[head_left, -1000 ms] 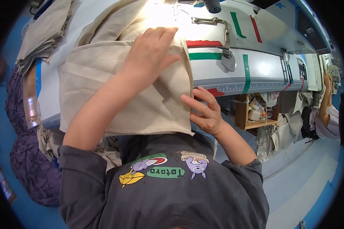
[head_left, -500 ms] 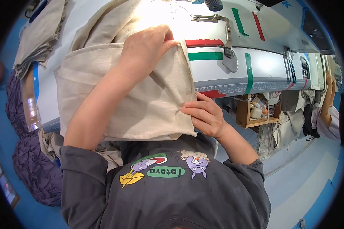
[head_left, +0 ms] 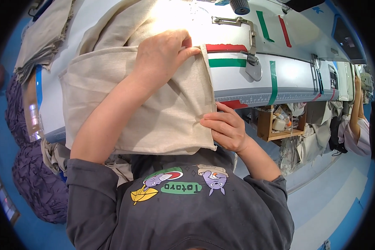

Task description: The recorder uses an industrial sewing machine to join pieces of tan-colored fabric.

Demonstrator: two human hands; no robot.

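Observation:
Beige fabric (head_left: 112,104) lies across the white sewing machine table (head_left: 233,77) and drapes over its front edge toward my lap. Near the fabric's upper right corner, my left hand (head_left: 164,54) pinches the right edge, thumb pointing along it. Lower on the same edge, my right hand (head_left: 227,127) grips the hanging part between thumb and fingers. A metal guide arm (head_left: 251,35) with a rounded plate sits just right of the fabric. Bright lamp glare hides what lies beyond my left fingertips.
A ruler strip (head_left: 258,96) runs along the table's front edge, with green and red tape about. A wooden drawer (head_left: 275,135) of small items hangs below. Stacked beige pieces (head_left: 41,41) lie far left, above dark purple cloth (head_left: 39,183). Another person's arm (head_left: 355,100) shows at right.
Both hands keep their hold on the fabric edge. In the picture, the machine and table have shifted slightly right; the left hand's fingers have moved a little right and down.

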